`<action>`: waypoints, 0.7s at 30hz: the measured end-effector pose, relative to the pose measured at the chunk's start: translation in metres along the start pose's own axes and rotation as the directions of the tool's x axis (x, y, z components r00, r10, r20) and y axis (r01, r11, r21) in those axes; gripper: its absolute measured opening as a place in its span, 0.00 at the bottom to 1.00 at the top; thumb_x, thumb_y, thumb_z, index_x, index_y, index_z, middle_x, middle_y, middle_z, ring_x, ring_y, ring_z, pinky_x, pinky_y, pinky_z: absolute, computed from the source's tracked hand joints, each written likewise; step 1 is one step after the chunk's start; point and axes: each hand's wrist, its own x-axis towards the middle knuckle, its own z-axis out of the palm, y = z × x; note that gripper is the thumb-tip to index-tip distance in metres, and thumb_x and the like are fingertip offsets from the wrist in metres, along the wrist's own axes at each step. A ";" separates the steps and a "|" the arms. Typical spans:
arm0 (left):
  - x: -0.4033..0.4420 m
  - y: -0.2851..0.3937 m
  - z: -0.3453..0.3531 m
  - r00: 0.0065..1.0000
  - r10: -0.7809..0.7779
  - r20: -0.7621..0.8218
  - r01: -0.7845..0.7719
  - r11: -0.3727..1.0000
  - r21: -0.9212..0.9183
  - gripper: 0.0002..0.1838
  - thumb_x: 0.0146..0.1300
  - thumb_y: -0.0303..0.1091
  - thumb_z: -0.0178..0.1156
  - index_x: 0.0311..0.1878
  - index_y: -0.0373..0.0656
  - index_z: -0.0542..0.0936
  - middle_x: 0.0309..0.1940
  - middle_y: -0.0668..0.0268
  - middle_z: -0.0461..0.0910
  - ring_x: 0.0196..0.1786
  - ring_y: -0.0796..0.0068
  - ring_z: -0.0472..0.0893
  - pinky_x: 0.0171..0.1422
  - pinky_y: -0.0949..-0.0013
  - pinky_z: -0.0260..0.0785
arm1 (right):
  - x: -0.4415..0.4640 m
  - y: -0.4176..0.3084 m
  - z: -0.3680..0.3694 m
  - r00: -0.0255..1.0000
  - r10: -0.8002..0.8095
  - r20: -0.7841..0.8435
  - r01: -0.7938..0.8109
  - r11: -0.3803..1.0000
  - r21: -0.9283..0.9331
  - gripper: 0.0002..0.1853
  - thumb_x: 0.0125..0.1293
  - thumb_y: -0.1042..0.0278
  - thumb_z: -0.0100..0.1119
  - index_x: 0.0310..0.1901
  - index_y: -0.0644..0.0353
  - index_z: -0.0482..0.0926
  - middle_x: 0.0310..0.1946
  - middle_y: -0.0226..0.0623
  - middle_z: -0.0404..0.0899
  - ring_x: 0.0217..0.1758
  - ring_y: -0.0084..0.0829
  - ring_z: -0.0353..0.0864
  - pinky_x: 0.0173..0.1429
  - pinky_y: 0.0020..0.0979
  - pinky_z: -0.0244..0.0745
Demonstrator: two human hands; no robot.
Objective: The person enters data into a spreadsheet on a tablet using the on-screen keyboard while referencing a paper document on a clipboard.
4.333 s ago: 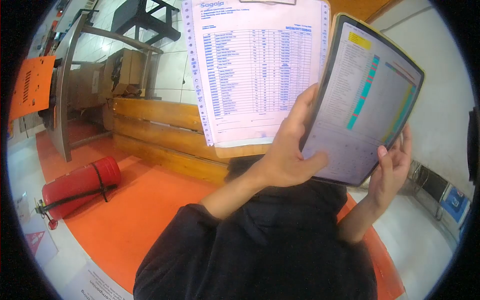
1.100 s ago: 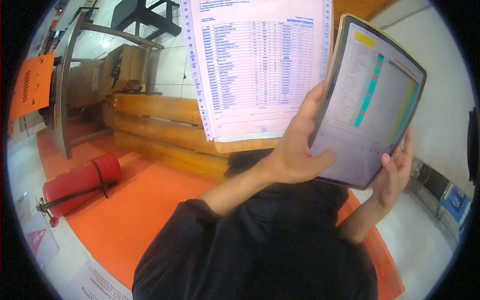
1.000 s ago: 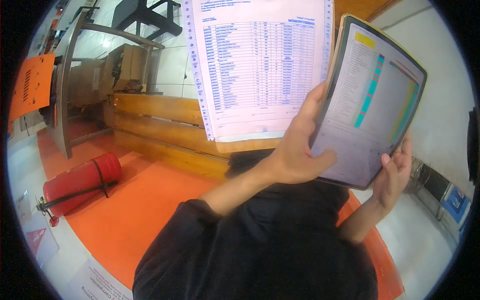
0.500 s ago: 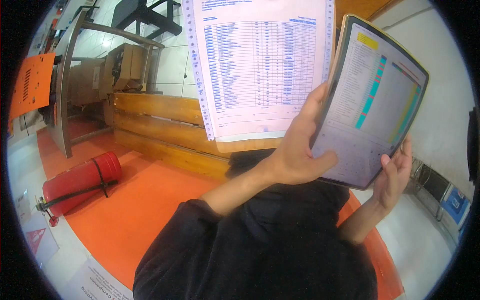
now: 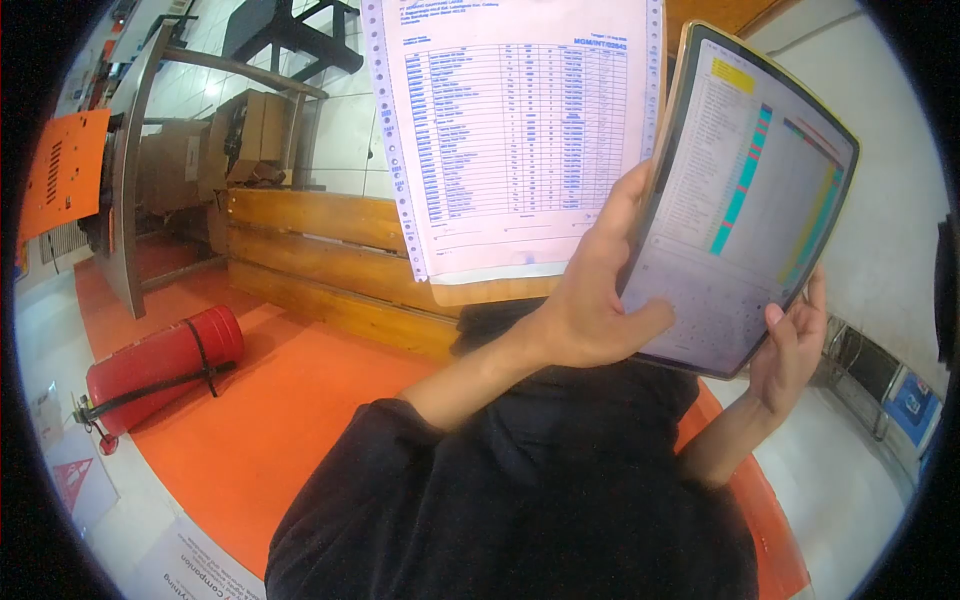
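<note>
A tablet point(image 5: 735, 200) in a pale yellow case is tilted up at the right, its screen showing a table with turquoise and red cells above a keyboard. My left hand point(image 5: 590, 300) holds its left edge, the thumb over the lower screen and the other fingers partly hidden behind. On the lower right edge, my right hand point(image 5: 790, 350) grips the tablet with its thumb in front. Left of the tablet, a pink printed form point(image 5: 520, 150) lies on a wooden clipboard point(image 5: 490, 291), close to my left hand's fingers.
A wooden slatted bench point(image 5: 320, 260) stands beyond my lap. On the orange floor covering point(image 5: 290, 400) lies a red fire extinguisher point(image 5: 165, 365). Cardboard boxes point(image 5: 260, 135), a black stool point(image 5: 290, 40) and a metal-framed table point(image 5: 130, 180) are at the upper left.
Compared with the earliest frame, the tablet and both my hands have shifted slightly right, and the form sits a little higher in view. Both hands have kept hold of the tablet.
</note>
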 end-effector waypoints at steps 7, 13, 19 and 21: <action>0.001 -0.002 0.001 1.000 0.013 -0.019 -0.013 1.000 0.008 0.48 0.43 0.18 0.53 0.71 0.27 0.47 0.69 0.55 0.55 0.74 0.67 0.52 0.75 0.68 0.38 | 0.001 -0.002 0.002 1.000 -0.014 -0.003 0.014 1.000 0.013 0.39 0.53 0.79 0.59 0.68 0.75 0.54 0.62 0.50 0.67 0.66 0.37 0.66 0.71 0.36 0.54; -0.008 -0.009 -0.012 0.996 -0.087 0.009 0.086 0.991 0.100 0.53 0.40 0.13 0.54 0.74 0.31 0.42 0.72 0.52 0.53 0.75 0.64 0.53 0.77 0.65 0.41 | -0.006 0.003 -0.001 0.999 -0.027 -0.031 0.029 0.997 0.073 0.46 0.50 0.82 0.63 0.70 0.74 0.49 0.65 0.49 0.64 0.68 0.38 0.64 0.72 0.37 0.54; -0.003 -0.001 0.001 0.997 -0.034 -0.067 0.032 0.999 -0.040 0.52 0.42 0.19 0.58 0.73 0.30 0.45 0.71 0.52 0.55 0.74 0.62 0.56 0.77 0.64 0.43 | 0.000 -0.002 0.005 0.993 -0.040 0.110 0.021 0.986 0.168 0.47 0.48 0.87 0.59 0.71 0.70 0.47 0.62 0.47 0.67 0.66 0.35 0.66 0.70 0.35 0.58; -0.002 0.004 0.005 0.971 -0.162 -0.177 0.165 0.986 0.004 0.51 0.41 0.19 0.58 0.73 0.30 0.47 0.70 0.52 0.58 0.72 0.61 0.58 0.76 0.64 0.45 | -0.001 -0.007 0.005 0.992 -0.028 0.119 0.010 0.988 0.155 0.47 0.48 0.87 0.57 0.71 0.70 0.46 0.61 0.47 0.67 0.66 0.35 0.67 0.70 0.35 0.58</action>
